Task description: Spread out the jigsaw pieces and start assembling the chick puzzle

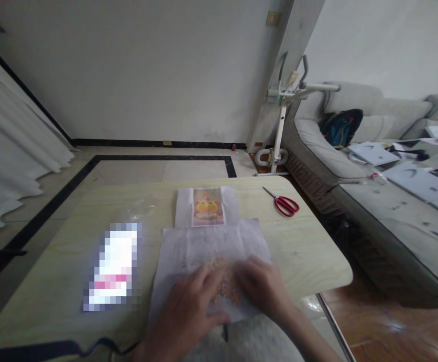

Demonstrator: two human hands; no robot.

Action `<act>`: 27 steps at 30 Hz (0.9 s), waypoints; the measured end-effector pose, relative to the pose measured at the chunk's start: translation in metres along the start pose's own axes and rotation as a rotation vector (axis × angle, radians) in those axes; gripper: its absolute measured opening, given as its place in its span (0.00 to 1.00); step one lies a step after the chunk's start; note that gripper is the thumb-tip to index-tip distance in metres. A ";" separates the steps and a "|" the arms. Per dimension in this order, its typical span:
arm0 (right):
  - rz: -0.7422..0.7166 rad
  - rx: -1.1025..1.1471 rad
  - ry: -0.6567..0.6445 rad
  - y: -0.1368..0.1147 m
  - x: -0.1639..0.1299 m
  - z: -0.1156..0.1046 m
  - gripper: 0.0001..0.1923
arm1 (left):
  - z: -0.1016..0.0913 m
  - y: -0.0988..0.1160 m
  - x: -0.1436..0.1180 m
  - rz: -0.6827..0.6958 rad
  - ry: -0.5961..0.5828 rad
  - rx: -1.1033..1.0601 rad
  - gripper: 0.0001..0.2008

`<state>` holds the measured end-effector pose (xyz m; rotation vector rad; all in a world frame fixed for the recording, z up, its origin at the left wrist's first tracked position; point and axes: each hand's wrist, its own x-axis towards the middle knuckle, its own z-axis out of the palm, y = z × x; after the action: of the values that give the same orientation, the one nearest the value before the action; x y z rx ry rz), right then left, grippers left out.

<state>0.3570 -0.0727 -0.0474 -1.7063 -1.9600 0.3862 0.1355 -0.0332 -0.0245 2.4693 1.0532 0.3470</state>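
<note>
Near edge: a dark strap [53, 348] is lying across the front of the desk [317, 251], and pale quilted fabric [249, 342] is showing under the wrists.

Left hand [189, 309] is lying palm down on a translucent white sheet [207, 251], fingers spread flat, grip released, nothing held. Right hand [262, 286] is pressing on the same sheet just beside it, fingers slightly curled; grip looking released, but whether anything is pinched cannot be told.

Between the two hands a patch of small coloured dots [224, 286] is showing through the sheet, blurred. The sheet is sitting at the middle of the near desk edge, overhanging it slightly toward the person.

Just beyond the sheet, touching its far edge, a white packet with a yellow cartoon picture [207, 206] is lying flat. Red-handled scissors [284, 202] are lying to the right, well apart from the hands, blades pointing away. A pixelated patch [113, 266] is covering something left of the sheet. Clear plastic wrap [141, 205] is lying further back on the left.

Off the desk: grey sofa [354, 166] at right, carrying papers and a dark bag [341, 128]; a white exercise frame [279, 130] is standing by the wall.
</note>
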 end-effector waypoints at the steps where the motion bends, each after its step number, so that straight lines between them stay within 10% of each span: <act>1: -0.003 0.009 0.002 0.000 0.000 0.000 0.08 | 0.006 0.002 -0.002 -0.012 0.003 0.001 0.38; 27: -0.014 -0.030 -0.068 -0.008 0.002 -0.010 0.09 | -0.014 -0.025 0.039 -0.115 0.130 0.052 0.15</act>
<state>0.3558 -0.0736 -0.0345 -1.7180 -2.0347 0.4162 0.1408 0.0146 -0.0222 2.4456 1.2663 0.4543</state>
